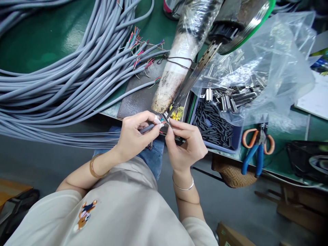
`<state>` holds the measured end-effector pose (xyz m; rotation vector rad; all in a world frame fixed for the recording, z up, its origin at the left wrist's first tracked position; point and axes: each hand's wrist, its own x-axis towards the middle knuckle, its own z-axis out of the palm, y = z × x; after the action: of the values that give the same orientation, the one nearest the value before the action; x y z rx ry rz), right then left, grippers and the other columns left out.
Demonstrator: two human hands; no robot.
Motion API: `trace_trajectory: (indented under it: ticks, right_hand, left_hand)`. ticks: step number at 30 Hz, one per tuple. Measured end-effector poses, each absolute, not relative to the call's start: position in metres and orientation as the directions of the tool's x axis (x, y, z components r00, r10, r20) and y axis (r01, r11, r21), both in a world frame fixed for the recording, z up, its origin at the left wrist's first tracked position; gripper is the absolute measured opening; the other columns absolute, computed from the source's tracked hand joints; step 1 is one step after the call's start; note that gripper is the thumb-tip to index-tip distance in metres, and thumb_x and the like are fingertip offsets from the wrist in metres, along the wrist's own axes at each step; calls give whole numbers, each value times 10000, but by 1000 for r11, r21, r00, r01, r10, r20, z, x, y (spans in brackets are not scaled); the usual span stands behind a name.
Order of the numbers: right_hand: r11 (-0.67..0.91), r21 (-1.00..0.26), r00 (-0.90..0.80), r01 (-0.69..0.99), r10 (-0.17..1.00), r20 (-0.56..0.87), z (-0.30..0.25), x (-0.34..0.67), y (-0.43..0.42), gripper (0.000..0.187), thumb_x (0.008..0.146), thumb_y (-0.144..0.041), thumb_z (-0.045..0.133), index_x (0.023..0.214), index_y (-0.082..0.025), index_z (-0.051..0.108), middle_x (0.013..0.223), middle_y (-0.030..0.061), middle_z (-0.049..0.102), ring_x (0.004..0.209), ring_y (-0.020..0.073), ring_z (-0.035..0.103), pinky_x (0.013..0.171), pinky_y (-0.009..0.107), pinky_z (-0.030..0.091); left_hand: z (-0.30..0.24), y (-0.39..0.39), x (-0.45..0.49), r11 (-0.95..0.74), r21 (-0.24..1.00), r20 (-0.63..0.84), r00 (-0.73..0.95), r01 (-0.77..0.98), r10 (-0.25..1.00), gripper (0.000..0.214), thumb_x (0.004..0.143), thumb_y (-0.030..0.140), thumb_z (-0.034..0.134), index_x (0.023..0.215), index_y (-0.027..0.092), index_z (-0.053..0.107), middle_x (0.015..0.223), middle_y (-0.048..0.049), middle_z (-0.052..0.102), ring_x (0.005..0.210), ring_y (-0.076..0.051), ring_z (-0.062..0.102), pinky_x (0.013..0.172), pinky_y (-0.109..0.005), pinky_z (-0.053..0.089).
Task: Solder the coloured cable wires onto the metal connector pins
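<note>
My left hand (137, 133) pinches the end of a grey cable (147, 128), its thin coloured wires (163, 119) fanned out at the fingertips. A small metal multi-pin connector (165, 118) meets these wires, gripped at its right end by the thumb and fingers of my right hand (187, 141). Just above the connector, the lower end of a soldering iron (184, 82) with a perforated metal shaft slants down close to it. Whether its tip touches the connector I cannot tell. Fingers hide part of the wire ends.
Many grey cables (99, 68) with stripped ends lie at left. A plastic-wrapped white post (176, 68) stands ahead. To the right are a blue bin (237, 143) of black tubing pieces, a clear bag (284, 68) with metal connectors, and orange-and-blue-handled cutters (258, 145) at the table edge.
</note>
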<state>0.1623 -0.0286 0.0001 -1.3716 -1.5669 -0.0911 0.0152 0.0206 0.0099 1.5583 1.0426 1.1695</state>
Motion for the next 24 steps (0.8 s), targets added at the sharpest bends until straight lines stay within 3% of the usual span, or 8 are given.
trace_trajectory:
  ticks: [6,13,18,24]
  right_hand:
    - [366,-467,112,805,679,726,-1,163,-26,203,867,-75,768,938,-227,653,1032,19,824,901,148,788,815,283,643]
    - [365,-472,123,802,673,730,2,162,-22,213,851,-68,791,947,-226,685,1017,23,818,906,157,784,821,293,652]
    - [368,-446,102,816,668,737,4,160,-23,211,840,-62,799,925,-216,681,1039,37,818,897,146,789,820,253,649]
    - [392,-427,58,815,678,733,-4,170,-32,134,926,-124,717,989,-221,649,1021,25,823,876,152,802,750,246,644]
  left_hand:
    - [7,24,17,-435,889,407,189,143,894,109,824,60,709,790,149,659,746,17,702,546,-35,520,516,-158,400]
    - [10,26,16,-469,869,439,192,155,878,125,845,71,724,810,163,646,720,42,658,524,-29,465,504,-170,372]
    - [12,25,14,-428,892,398,199,143,896,112,837,81,722,809,164,652,718,37,662,514,-29,453,491,-173,364]
    - [11,23,15,-248,960,215,229,127,949,79,813,100,705,770,154,669,736,5,696,527,-40,492,488,-175,381]
